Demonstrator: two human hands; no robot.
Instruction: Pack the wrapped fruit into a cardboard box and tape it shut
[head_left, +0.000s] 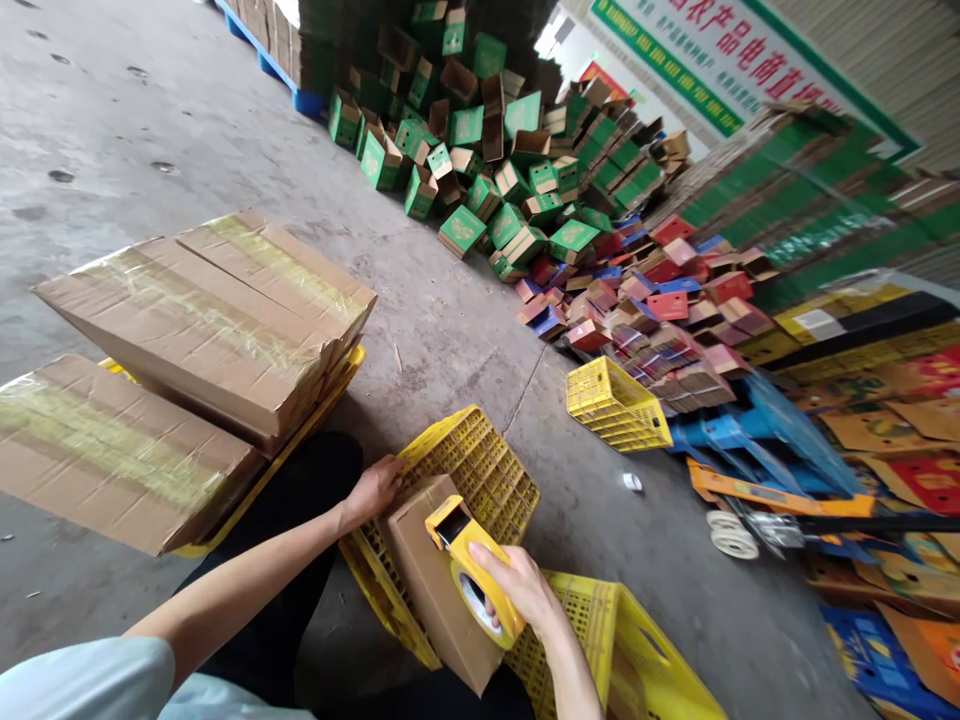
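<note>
Cardboard box (431, 590) at lower centre, steadied by my left hand (373, 488); my right hand (517, 590), its grip closed on the tape dispenser (472, 575), should press flat and pull straight.

The left hand (375, 487) rests on the far end of a brown carton (431, 590), which lies on a yellow crate (480, 465). The right hand (517, 590) grips a yellow tape dispenser (469, 570) pressed on the carton. Taped flat cartons (202, 310) are stacked on the left.
</note>
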